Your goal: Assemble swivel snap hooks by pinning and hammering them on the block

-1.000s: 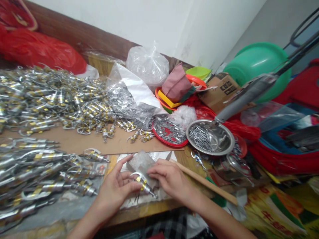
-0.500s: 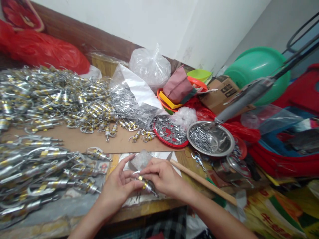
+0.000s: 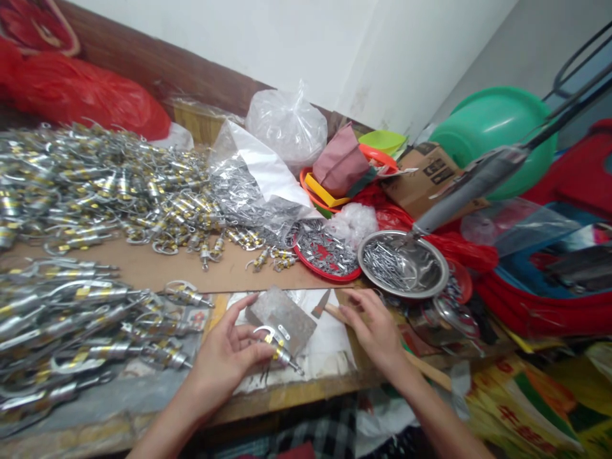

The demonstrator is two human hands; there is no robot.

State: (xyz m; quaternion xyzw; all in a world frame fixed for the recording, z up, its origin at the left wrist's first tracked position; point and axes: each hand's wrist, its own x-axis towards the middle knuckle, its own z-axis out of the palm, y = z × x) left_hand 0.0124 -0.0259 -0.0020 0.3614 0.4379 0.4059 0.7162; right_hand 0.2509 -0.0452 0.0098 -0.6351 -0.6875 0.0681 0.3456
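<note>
Between its thumb and fingers, my left hand (image 3: 232,354) grips a silver and yellow metal fitting (image 3: 280,352) with a curved hook. The fitting is over a flat grey metal block (image 3: 289,319), on which a small metal link (image 3: 284,332) lies. My right hand (image 3: 370,322) is at the wooden handle of a hammer (image 3: 433,373), its fingers curled loosely over the near end by the head (image 3: 321,305); whether it grips the handle is unclear. White paper (image 3: 335,350) lies beneath the block.
Many similar fittings (image 3: 95,182) are heaped at the left, others nearer in front. A red tray (image 3: 327,250) of small metal parts and a steel bowl (image 3: 430,274) of pins stand behind my right hand. A clear bag (image 3: 287,127) is against the wall.
My right hand has left the fitting and moved right to the hammer handle. The block and the small link on it now show. My left hand keeps the fitting.
</note>
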